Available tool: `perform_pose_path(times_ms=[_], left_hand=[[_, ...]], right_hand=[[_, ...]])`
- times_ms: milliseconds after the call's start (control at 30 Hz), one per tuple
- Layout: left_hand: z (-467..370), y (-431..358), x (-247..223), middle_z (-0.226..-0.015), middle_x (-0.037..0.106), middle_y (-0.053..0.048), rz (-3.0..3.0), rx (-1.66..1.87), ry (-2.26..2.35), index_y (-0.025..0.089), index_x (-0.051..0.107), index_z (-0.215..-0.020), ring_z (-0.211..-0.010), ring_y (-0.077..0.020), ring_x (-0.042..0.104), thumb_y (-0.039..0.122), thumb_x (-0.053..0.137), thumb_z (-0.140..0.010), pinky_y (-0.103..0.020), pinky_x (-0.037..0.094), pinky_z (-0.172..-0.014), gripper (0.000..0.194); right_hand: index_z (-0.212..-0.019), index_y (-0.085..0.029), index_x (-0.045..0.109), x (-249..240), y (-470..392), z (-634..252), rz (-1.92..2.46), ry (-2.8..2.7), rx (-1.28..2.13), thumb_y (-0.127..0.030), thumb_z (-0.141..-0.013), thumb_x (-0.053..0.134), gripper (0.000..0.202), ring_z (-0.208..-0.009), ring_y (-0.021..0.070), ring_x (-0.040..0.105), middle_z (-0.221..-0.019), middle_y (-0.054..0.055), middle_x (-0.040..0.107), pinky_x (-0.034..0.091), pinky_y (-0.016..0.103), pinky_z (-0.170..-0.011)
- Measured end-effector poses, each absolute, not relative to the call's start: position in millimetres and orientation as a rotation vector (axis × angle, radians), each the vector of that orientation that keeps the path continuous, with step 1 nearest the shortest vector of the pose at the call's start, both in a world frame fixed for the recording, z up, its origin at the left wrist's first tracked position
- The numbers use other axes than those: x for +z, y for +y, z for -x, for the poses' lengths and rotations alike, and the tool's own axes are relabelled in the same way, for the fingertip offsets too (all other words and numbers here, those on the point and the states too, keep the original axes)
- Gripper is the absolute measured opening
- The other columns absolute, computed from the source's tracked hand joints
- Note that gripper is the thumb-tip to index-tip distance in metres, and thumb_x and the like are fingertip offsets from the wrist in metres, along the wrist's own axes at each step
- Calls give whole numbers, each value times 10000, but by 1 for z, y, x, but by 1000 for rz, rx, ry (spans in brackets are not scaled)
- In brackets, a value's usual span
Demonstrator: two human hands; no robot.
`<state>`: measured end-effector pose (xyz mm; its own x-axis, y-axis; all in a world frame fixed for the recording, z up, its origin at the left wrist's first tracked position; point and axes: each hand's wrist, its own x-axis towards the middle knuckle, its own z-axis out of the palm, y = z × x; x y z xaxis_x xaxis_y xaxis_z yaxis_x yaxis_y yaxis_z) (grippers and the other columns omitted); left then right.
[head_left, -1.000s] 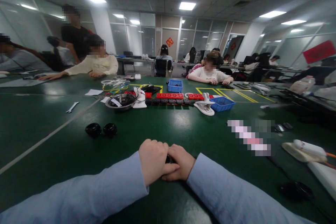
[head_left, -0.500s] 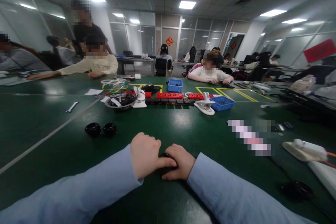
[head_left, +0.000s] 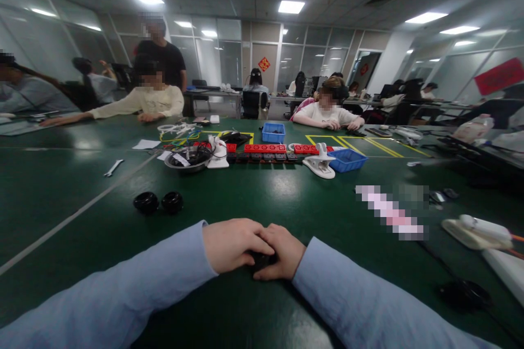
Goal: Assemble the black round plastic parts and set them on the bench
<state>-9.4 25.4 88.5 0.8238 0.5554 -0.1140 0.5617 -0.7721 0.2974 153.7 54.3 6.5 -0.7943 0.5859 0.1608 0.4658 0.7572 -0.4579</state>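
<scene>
A small black rounded part (head_left: 262, 259) lies between my two hands low in the middle of the head view, mostly covered by fingers. My right hand (head_left: 282, 253) is closed round its right side, thumb nearest me. From the left, my left hand (head_left: 235, 242) curls over the same part with its fingers and thumb against it. Two glossy black round cup-like parts (head_left: 146, 203) stand side by side on the green table (head_left: 98, 234), further off to the left.
A wrench (head_left: 113, 168) lies far left. Across the middle stand a metal bowl (head_left: 187, 168) of cables, red socket strips (head_left: 265, 148), white clamps (head_left: 320, 164) and a blue tray (head_left: 347, 161). A black cabled object (head_left: 463, 295) lies at right. People sit across the table.
My left hand has turned from a raised fist with its thumb out to fingers lying over the black part. My right hand keeps its place. A standing person behind has shifted right.
</scene>
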Motion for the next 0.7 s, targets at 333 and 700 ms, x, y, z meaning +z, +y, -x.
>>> perform_pose_path(times_ms=[333, 700], left_hand=[[2, 18, 87, -917, 609, -42, -2741, -35, 1046, 226, 601, -1001, -842, -196, 564, 165, 659, -706, -280, 440, -728, 307], [0, 9, 93, -1003, 585, -72, -2760, -146, 1120, 220, 542, -1086, -880, -249, 568, 152, 654, -691, -372, 469, -755, 417]], right_hand=[[-908, -187, 572, 7, 53, -154, 833, -2663, 541, -440, -497, 732, 509, -748, 197, 529, -833, 30, 616, 368, 297, -669], [-959, -176, 563, 7, 54, -154, 826, -2648, 566, -424, -489, 739, 560, -759, 198, 539, -865, 37, 624, 378, 302, -686]])
